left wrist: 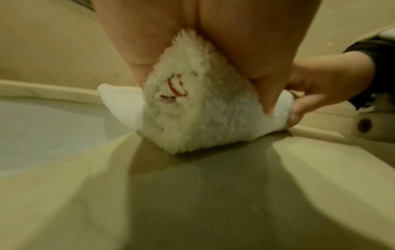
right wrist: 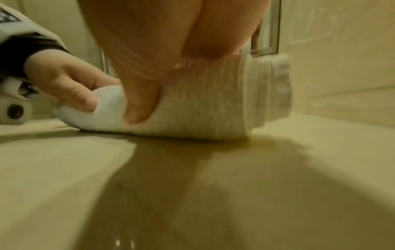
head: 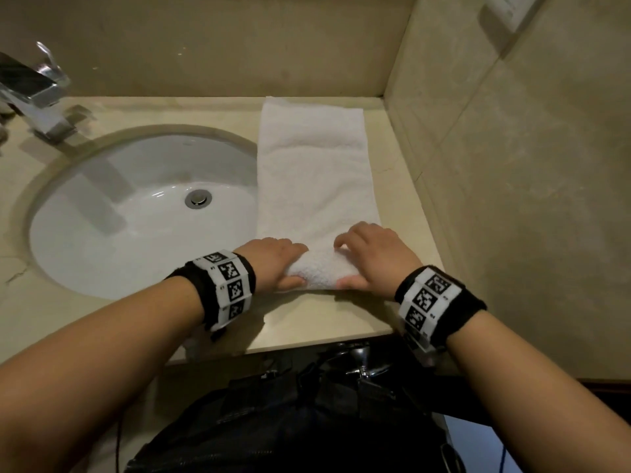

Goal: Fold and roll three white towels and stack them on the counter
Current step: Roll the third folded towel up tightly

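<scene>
Head view: white towel (head: pixel 316 172) was laid lengthwise on counter (head: pixel 143 110) right of sink (head: pixel 136 213) | near end was gripped as a roll by left hand (head: pixel 273 264) and right hand (head: pixel 372 257) | soft, light terry judged easily loosened; hold best kept at both roll ends

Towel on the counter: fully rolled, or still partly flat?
Partly rolled. The towel is a folded strip lying flat toward the wall; only its near end is rolled, gripped by the left hand and right hand.
</scene>
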Demonstrator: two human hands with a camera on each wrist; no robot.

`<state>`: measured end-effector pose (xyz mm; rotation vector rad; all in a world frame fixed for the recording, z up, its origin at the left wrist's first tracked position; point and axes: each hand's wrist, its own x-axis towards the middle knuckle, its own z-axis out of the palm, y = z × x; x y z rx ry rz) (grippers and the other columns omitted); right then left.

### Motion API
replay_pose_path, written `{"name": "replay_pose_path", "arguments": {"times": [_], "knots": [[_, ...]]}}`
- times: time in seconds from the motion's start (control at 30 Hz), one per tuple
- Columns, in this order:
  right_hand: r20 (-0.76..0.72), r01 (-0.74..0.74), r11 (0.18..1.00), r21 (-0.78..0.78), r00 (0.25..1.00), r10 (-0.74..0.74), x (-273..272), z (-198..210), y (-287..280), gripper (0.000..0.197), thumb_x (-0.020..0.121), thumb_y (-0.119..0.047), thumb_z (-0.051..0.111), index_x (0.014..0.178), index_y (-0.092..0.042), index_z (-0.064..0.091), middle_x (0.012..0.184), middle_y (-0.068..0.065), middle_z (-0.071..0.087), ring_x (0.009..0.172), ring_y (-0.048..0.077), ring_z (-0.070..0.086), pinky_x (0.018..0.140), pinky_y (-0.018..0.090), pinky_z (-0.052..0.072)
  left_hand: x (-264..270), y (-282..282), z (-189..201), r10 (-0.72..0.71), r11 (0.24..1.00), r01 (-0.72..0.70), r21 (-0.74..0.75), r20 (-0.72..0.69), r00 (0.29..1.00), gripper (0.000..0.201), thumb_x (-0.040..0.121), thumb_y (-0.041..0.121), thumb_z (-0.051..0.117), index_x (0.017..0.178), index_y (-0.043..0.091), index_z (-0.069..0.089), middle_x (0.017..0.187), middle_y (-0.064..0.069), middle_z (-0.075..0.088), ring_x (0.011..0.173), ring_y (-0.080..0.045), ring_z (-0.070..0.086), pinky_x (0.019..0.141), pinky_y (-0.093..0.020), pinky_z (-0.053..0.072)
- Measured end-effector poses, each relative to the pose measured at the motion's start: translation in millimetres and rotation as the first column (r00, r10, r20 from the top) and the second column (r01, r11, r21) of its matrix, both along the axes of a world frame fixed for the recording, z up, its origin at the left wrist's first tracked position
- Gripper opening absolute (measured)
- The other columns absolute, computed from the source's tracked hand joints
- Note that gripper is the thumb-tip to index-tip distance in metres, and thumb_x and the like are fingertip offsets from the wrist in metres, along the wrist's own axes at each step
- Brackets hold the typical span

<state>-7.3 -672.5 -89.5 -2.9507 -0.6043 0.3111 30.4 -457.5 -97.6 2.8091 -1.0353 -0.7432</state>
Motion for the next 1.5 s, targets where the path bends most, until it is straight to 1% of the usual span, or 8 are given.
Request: {"name": "replay_pose_path", "arguments": {"times": [0.13,0.3,0.57,0.77,0.97,1.27,1.37,1.5], "knots": [[0.035,0.019,1.0,0.002,0.999,-0.019,-9.5,-5.9,1.2,0.041,0.082,-0.038,0.06,0.118,-0.017,0.054,0.115,0.006,0.057,0.105,0.025,0.051,0.083,0.031,0.036,-0.7,0.0,-2.4,-0.021,0.999,0.024,-0.023,0.122,0.992,0.073,0.08,0.063,0.046,0.139,0.024,0.026,0.135,-0.005,0.041,0.121,-0.024,0.041,0.101,-0.037,0.033],[-0.284,0.232,0.961,0.154,0.942,-0.182,8.3,-1.9,-1.7,0.034,0.09,-0.038,0.048,0.118,-0.02,0.055,0.114,0.005,0.063,0.103,0.023,0.056,0.078,0.027,0.037,-8.4,1.5,1.3,-0.054,0.999,0.053,0.011,0.294,0.954,0.068,0.077,0.065,0.049,0.129,0.023,0.036,0.125,-0.003,0.048,0.11,-0.024,0.047,0.092,-0.035,0.039],[0.015,0.026,0.999,-0.03,1.0,-0.025,-11.9,-6.0,0.3,0.053,0.079,-0.057,0.055,0.116,-0.019,0.053,0.107,0.006,0.06,0.097,0.027,0.056,0.078,0.037,0.042,14.9,-9.2,14.0,0.03,1.0,-0.031,0.001,-0.187,0.982,0.055,0.083,0.061,0.046,0.12,0.02,0.048,0.118,-0.003,0.059,0.104,-0.023,0.055,0.092,-0.038,0.044],[-0.409,0.212,0.975,0.072,0.897,-0.165,6.4,-3.5,0.0,0.045,0.082,-0.058,0.049,0.108,-0.022,0.052,0.102,0.006,0.063,0.093,0.024,0.058,0.071,0.031,0.038,-6.3,-6.0,-0.3,-0.134,0.991,0.129,0.033,0.253,0.958,0.075,0.076,0.073,0.038,0.129,0.02,0.037,0.122,-0.005,0.051,0.106,-0.025,0.05,0.089,-0.036,0.041],[0.148,-0.068,0.997,0.033,0.987,0.062,-14.4,-3.1,-0.4,0.069,0.065,-0.06,0.067,0.114,-0.012,0.057,0.107,0.014,0.06,0.094,0.032,0.058,0.08,0.041,0.046,6.4,-2.0,-7.1,-0.03,0.997,0.033,-0.065,0.045,0.999,0.065,0.079,0.067,0.044,0.127,0.022,0.04,0.124,-0.004,0.055,0.108,-0.023,0.053,0.092,-0.037,0.042],[-0.157,0.168,0.974,0.151,0.977,-0.144,17.6,-2.5,9.3,0.024,0.093,-0.034,0.044,0.102,-0.02,0.061,0.102,0.004,0.067,0.094,0.024,0.058,0.074,0.028,0.038,-13.0,-0.3,-7.1,-0.152,0.987,0.161,-0.006,0.299,0.942,0.078,0.072,0.073,0.045,0.131,0.022,0.035,0.123,-0.003,0.049,0.108,-0.023,0.048,0.093,-0.036,0.039],[-0.169,0.201,0.964,0.176,0.97,-0.172,15.4,-0.1,5.0,0.029,0.093,-0.037,0.042,0.103,-0.017,0.06,0.103,0.006,0.064,0.094,0.024,0.056,0.073,0.027,0.034,0.6,-6.1,-2.1,-0.068,0.991,0.082,-0.102,0.135,0.989,0.057,0.079,0.063,0.049,0.119,0.022,0.048,0.115,-0.004,0.059,0.1,-0.025,0.055,0.085,-0.033,0.042],[0.112,-0.071,0.997,0.017,0.991,0.069,-9.6,4.1,-7.4,0.058,0.076,-0.056,0.058,0.117,-0.015,0.056,0.111,0.01,0.06,0.098,0.029,0.056,0.08,0.038,0.042,25.5,-10.6,4.4,-0.031,0.995,0.015,-0.1,-0.161,0.986,0.048,0.082,0.053,0.055,0.119,0.022,0.048,0.117,-0.002,0.06,0.102,-0.021,0.055,0.084,-0.029,0.039]]}}
